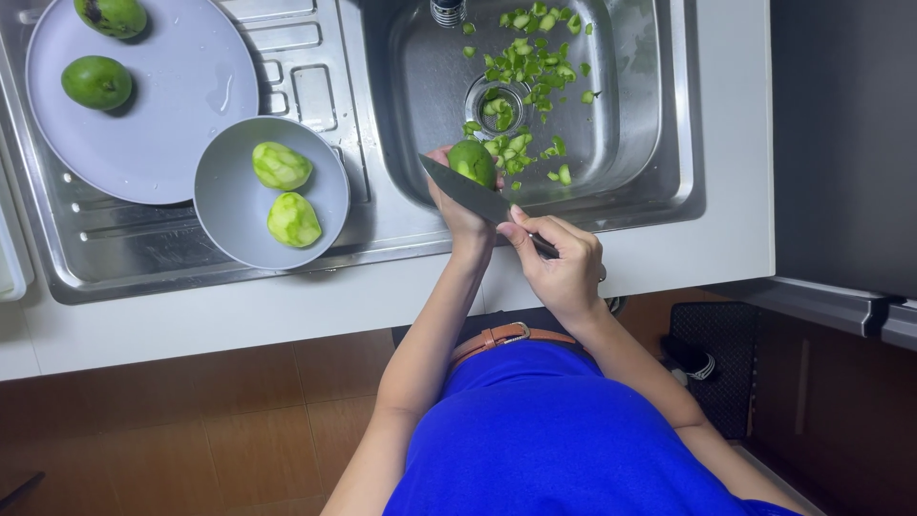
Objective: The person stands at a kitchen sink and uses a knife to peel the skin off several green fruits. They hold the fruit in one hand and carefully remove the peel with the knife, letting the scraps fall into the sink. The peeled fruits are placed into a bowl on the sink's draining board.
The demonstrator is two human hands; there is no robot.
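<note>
L hand (457, 205) grips a green mango (472, 161) over the sink (630, 124) front edge. R hand (559, 256) is closed round the knife (468, 191) handle, blade touching the mango. Peel bits (525, 67) lie in the sink round the drain. Left of the sink: bowl (229, 205) w/ 2 peeled mangoes (282, 165), plate (172, 86) w/ 2 unpeeled (96, 81).

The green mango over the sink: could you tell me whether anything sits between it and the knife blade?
Nothing visible does: the knife blade lies right against the green mango, which the left hand holds over the sink.
</note>
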